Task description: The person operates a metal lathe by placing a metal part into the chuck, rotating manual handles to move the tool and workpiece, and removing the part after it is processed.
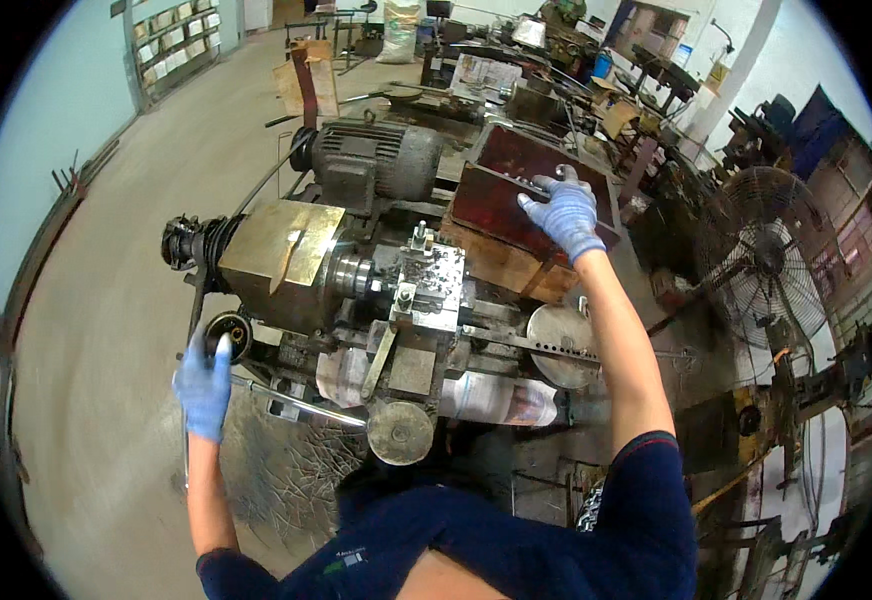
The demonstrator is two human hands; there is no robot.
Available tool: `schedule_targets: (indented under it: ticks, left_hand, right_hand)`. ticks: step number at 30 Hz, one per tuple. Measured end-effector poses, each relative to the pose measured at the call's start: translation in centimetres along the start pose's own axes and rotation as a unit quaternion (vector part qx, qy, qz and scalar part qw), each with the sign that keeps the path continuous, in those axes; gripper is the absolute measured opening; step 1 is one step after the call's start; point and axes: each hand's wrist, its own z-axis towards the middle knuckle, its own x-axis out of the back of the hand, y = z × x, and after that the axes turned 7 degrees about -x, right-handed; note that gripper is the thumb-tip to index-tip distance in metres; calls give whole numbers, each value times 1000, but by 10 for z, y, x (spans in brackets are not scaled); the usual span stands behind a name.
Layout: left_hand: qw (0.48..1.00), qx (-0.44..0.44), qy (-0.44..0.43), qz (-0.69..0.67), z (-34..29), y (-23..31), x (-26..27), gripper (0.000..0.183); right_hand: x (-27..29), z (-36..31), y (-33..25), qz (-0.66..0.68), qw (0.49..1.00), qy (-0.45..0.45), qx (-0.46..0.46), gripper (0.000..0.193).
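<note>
My left hand (204, 388), in a pale blue glove, is beside a black round wheel (228, 337) at the left end of a small lathe. Its thumb and fingers stand apart, and I see nothing held in it. Over a dark red box (501, 205) reaches my right hand (566, 212), gloved alike, with fingers spread. Small shiny metal pieces (530, 184) lie on the box top by its fingertips. Between my hands sit the lathe's metal chuck (353, 274) and a tool block (434, 285) strewn with dark chips.
A grey motor (381, 160) stands behind a brass-coloured cover (286, 240) with a brush on it. In front are a silver lever (306, 404) and a round metal disc (401, 433). Metal shavings (316, 470) litter the floor. A large caged fan (768, 255) stands at the right.
</note>
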Motion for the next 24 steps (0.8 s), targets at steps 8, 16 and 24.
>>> schedule_targets:
  ticks: [8,16,24]
  left_hand:
    - [980,-191,-35,36,73,72,-63,58]
    - [950,-278,35,-134,40,95,-65,23]
    - [940,-292,-36,-172,26,144,-123,19]
  right_hand:
    - [-48,-142,-5,265,955,-46,125,43]
    - [-74,-268,56,320,928,-182,-60,27]
    - [-80,-283,69,408,903,-129,-51,21]
